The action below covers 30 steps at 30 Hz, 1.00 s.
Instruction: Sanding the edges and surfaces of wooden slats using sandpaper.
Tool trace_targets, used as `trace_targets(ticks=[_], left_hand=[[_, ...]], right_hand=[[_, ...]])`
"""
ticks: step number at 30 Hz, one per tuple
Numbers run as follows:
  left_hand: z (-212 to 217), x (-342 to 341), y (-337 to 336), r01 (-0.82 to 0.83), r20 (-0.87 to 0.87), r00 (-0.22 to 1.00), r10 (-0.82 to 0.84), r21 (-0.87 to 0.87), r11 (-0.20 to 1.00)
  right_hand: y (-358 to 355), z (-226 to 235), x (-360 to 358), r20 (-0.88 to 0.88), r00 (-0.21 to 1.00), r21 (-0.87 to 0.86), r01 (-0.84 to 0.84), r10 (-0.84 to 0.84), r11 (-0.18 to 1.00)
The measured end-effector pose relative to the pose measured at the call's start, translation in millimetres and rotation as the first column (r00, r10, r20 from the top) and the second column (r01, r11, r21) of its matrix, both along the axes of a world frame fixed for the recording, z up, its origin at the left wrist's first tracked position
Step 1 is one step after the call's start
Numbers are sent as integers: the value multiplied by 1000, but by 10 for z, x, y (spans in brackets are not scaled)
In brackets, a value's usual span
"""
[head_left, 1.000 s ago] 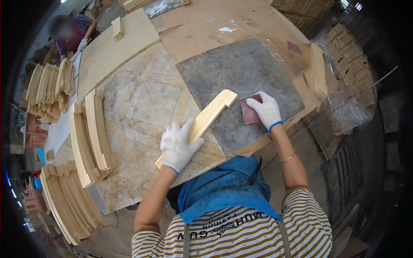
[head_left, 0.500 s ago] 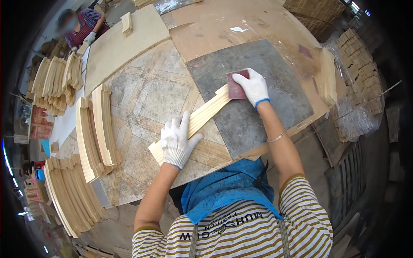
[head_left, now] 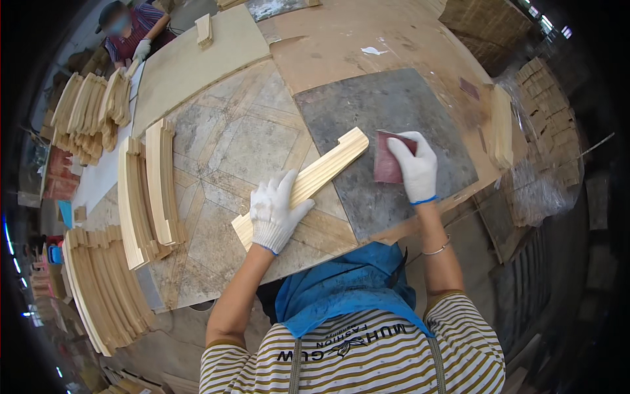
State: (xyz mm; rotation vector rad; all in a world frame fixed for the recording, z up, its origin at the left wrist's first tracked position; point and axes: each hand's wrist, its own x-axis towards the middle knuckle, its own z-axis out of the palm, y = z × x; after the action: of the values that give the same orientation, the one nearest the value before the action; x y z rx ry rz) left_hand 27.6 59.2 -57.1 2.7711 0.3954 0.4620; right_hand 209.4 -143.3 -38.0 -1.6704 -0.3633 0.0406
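A pale wooden piece (head_left: 328, 163) with a notched, rounded far end lies slantwise across the table. My left hand (head_left: 274, 209), in a white knit glove, grips it near its lower-left end, with the thumb along the near side and the fingers over the top. My right hand (head_left: 418, 165), gloved the same way, holds a dark red sheet of sandpaper (head_left: 388, 164) between thumb and fingers. The sandpaper is off the wood, a little right of its rounded end, above a dark grey panel (head_left: 433, 111) on the table.
Stacked curved wooden pieces (head_left: 133, 203) stand on the table's left, with a bigger stack (head_left: 105, 289) beyond its edge. More piles (head_left: 92, 108) lie farther back, near a co-worker (head_left: 131, 29). On the right are a wooden piece (head_left: 501, 125), a sandpaper scrap (head_left: 468, 88) and plastic-wrapped bundles (head_left: 548, 111).
My right hand has drawn the sandpaper away from the wood's far end, toward the right and nearer me, baring the rounded tip. My left hand keeps its hold.
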Motion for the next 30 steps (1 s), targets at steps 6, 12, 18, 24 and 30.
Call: trace_targets(ticks=[6,12,18,24,30], left_hand=[[404,-242,99,-2,-163,982,-96,-516,857],[461,-602,60,38,-39,954,-297,-968,249],[299,-709,-78,16,80,995,-61,-722,-691],[143,-686,-320,29,-2,999,38,-600,-800],[139,-684,-471,66,-4,996,86,-602,-796]], right_hand=[[376,217,-227,353,926,-178,-77,136,981],[388,5,95,-432,816,170,-343,383,924],[535,-419,-33,-226,960,53,-159,167,986],[593,-168,-255,187,972,-368,-64,141,928],[719,-153,-424,413,868,-412,-91,275,906]])
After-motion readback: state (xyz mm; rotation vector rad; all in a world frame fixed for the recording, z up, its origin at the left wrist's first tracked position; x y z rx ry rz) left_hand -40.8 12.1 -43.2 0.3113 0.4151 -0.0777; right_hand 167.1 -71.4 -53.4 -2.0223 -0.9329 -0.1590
